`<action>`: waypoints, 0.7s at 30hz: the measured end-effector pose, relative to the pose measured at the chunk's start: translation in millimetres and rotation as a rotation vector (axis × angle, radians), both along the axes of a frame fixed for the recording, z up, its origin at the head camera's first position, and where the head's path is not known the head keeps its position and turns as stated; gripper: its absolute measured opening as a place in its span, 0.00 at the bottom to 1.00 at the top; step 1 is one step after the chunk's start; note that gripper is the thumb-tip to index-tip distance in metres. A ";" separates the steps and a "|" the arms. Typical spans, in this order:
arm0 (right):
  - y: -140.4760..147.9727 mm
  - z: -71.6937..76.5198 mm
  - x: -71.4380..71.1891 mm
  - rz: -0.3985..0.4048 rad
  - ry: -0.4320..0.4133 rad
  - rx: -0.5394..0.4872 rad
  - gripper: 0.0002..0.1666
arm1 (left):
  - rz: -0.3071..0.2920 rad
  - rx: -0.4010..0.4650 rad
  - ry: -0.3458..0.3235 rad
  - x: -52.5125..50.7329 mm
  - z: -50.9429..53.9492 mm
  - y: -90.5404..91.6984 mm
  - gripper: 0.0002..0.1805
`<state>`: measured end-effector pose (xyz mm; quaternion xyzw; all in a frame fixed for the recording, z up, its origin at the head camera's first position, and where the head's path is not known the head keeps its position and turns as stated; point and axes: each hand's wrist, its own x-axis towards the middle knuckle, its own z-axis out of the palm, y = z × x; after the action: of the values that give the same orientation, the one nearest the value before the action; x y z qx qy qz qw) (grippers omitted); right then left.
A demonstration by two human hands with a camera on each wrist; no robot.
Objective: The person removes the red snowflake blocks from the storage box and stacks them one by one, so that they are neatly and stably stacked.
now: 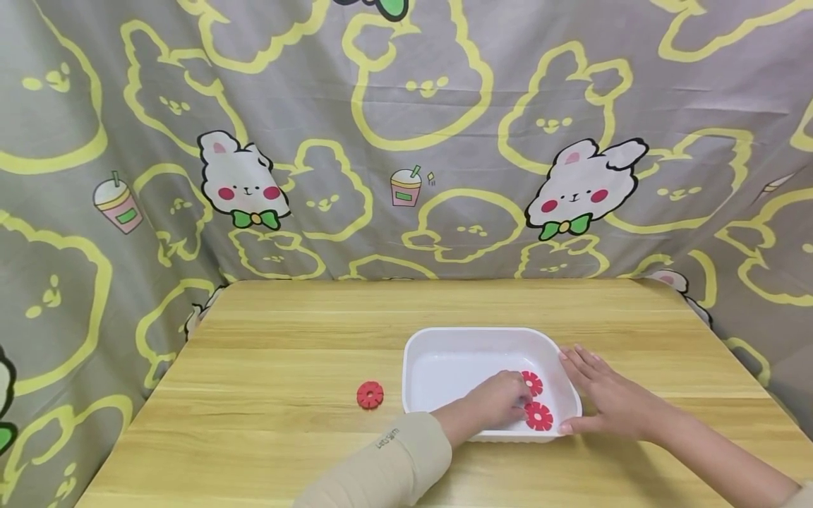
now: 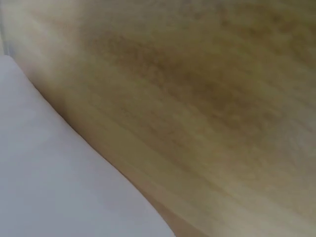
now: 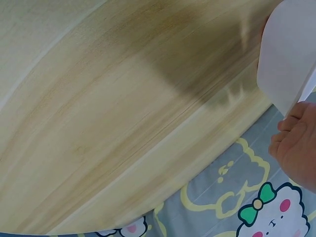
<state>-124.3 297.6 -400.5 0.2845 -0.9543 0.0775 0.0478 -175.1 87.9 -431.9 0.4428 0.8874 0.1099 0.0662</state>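
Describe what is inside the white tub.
Two red discs show inside the white tub, the farther one partly hidden by the left hand. Anything beneath that hand is covered.

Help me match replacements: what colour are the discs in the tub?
The discs are red, seen best in the head view.

Left hand [image 1: 500, 397] is hiding things.
It is covering part of the red wheel [image 1: 534, 384] beyond its grip. Behind the grip, a tan sleeve [image 1: 390, 466] is running off the bottom edge. In the left wrist view, wood [image 2: 187, 113] is looking blurry.
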 end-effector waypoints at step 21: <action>-0.7 1.0 0.4 -0.023 -0.025 0.014 0.63 | 0.106 0.156 -0.184 -3.9 15.4 -28.6 0.09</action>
<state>-123.9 296.9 -399.5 0.2728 -0.9586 0.0738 0.0345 -179.1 59.3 -416.5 0.3870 0.8886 0.2220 0.1066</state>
